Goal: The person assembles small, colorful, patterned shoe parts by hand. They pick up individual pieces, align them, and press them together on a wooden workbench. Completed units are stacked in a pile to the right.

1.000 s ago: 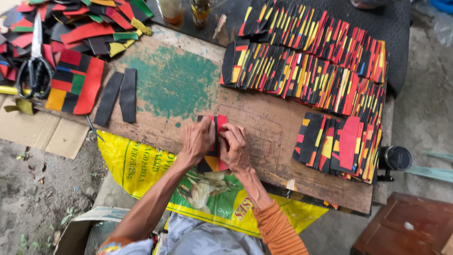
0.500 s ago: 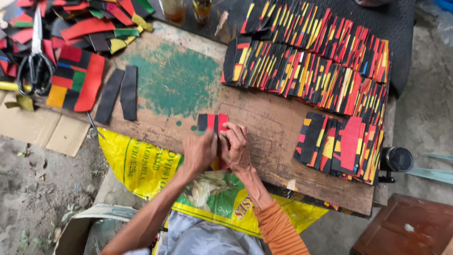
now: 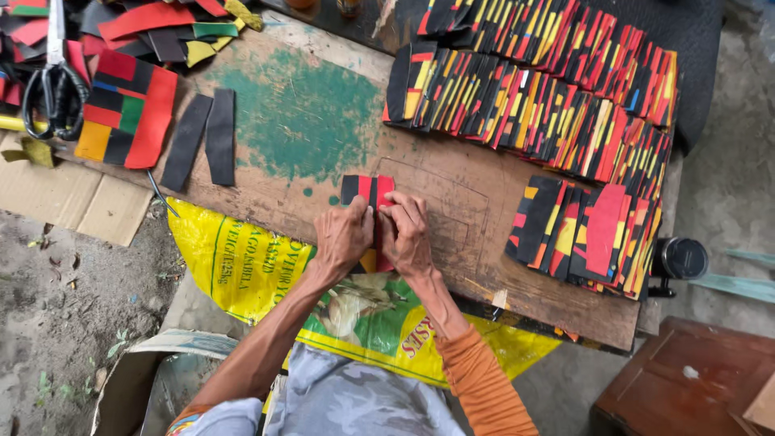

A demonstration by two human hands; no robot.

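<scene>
On the worn wooden board (image 3: 500,210) you press a black-and-red strip piece (image 3: 367,190) flat, left hand (image 3: 343,236) and right hand (image 3: 406,234) together clamping it, seemingly joining strips, so keep edges aligned, with loose black strips (image 3: 203,137) left, finished striped stacks (image 3: 557,105) right, nothing blocking.
</scene>
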